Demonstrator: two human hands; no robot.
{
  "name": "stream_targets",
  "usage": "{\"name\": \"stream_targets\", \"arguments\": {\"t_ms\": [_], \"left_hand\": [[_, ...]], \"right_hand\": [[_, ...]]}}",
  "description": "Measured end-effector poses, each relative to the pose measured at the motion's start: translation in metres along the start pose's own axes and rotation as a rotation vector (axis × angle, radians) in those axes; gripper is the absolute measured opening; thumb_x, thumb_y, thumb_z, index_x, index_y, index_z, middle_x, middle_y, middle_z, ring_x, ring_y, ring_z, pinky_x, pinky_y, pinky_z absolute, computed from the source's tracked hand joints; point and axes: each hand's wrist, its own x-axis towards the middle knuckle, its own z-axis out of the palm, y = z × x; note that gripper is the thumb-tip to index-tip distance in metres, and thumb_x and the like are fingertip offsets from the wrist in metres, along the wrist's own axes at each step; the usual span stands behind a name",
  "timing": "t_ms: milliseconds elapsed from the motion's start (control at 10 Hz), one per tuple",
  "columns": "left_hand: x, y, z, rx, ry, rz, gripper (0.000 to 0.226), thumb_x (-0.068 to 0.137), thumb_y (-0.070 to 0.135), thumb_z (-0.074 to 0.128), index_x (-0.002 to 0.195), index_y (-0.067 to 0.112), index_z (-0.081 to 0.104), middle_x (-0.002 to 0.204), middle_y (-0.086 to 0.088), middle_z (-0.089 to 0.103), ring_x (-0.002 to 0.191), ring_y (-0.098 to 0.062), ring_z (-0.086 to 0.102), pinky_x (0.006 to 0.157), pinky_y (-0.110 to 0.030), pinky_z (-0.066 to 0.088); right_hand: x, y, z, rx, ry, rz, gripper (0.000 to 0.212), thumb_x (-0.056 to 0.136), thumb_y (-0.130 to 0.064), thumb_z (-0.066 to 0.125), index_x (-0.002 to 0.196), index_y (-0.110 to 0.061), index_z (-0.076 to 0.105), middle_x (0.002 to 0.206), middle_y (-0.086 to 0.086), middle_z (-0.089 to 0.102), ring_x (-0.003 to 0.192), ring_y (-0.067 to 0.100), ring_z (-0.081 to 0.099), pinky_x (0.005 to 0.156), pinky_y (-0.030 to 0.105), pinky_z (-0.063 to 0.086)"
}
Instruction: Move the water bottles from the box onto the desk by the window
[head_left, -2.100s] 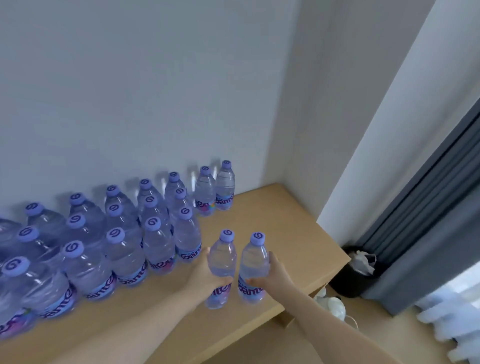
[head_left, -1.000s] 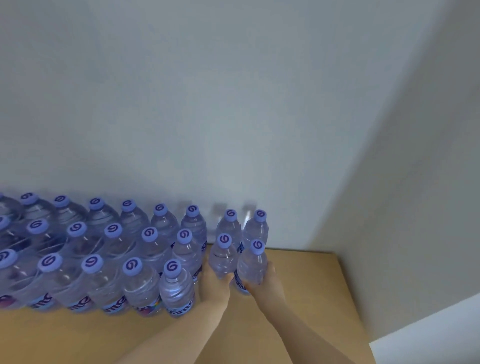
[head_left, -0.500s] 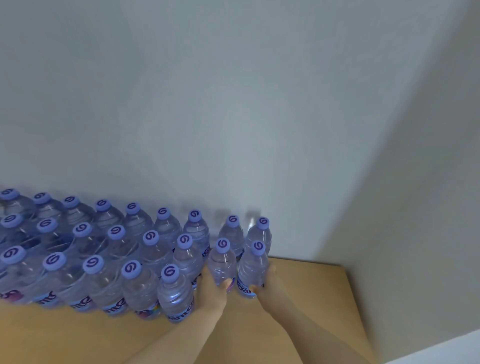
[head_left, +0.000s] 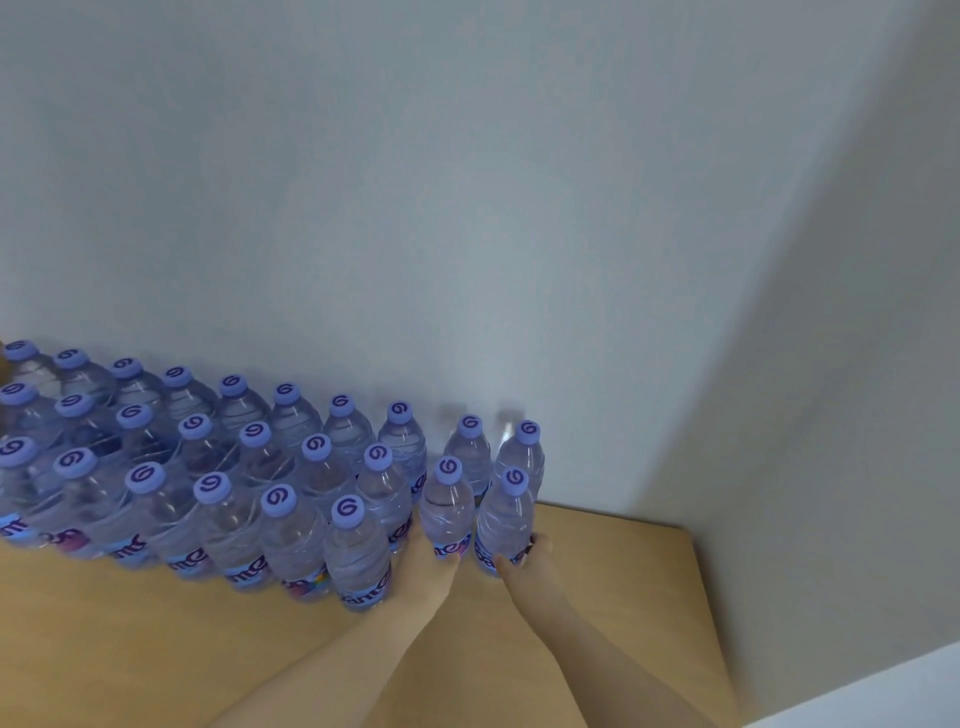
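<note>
Each hand is wrapped round the lower part of its own bottle: the left hand (head_left: 427, 564) grips the left bottle (head_left: 447, 506) at its label, thumb laid across the front, and the right hand (head_left: 524, 564) grips the right bottle (head_left: 508, 514) the same way, thumb on the near face and fingertips just showing round the right side. Both bottles stand upright on the wooden desk (head_left: 613, 582), close together, right in front of two more bottles (head_left: 496, 447) that stand against the wall (head_left: 467, 208). Most of each palm is hidden behind the bottle it holds, and I cannot tell whether the bases rest fully on the wood, since the hands cover them. The bottles are clear plastic, ribbed at the shoulder, full of water, with lilac caps bearing a darker swirl and a blue label whose lettering is only partly readable. To the left the packed block of bottles (head_left: 208, 467) runs in rows from the wall toward the near edge; its leftmost bottles are cut off by the frame and the labels there blur together. Both forearms come in from the bottom edge. At the far right the desk ends at a corner of the room.
</note>
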Motion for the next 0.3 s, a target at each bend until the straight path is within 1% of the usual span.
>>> {"name": "stream_targets", "arguments": {"t_ms": [100, 200, 300], "left_hand": [[-0.014, 0.002, -0.004, 0.045, -0.067, -0.044, 0.024, 0.088, -0.001, 0.055, 0.085, 0.021, 0.045, 0.08, -0.002, 0.051, 0.076, -0.013, 0.049, 0.062, -0.011, 0.037], [-0.033, 0.005, -0.01, 0.109, -0.129, -0.05, 0.041, 0.091, -0.002, 0.05, 0.072, 0.032, 0.037, 0.078, 0.003, 0.046, 0.072, -0.007, 0.045, 0.064, -0.01, 0.037], [-0.054, 0.015, -0.021, 0.104, -0.167, 0.003, 0.047, 0.094, -0.004, 0.046, 0.071, 0.034, 0.03, 0.076, 0.011, 0.038, 0.068, 0.003, 0.038, 0.061, -0.001, 0.037]], "right_hand": [[-0.01, -0.007, -0.003, -0.011, -0.049, 0.036, 0.021, 0.092, -0.015, 0.057, 0.104, -0.008, 0.041, 0.08, -0.002, 0.046, 0.063, 0.009, 0.041, 0.052, 0.018, 0.032], [-0.027, -0.016, -0.01, -0.062, -0.137, -0.039, 0.003, 0.092, -0.006, 0.048, 0.089, -0.006, 0.046, 0.072, 0.003, 0.034, 0.059, 0.012, 0.026, 0.054, 0.023, 0.026], [-0.042, -0.02, -0.01, -0.193, -0.166, -0.103, 0.019, 0.091, -0.008, 0.047, 0.099, 0.008, 0.055, 0.085, 0.007, 0.043, 0.064, 0.013, 0.033, 0.058, 0.025, 0.032]]}}
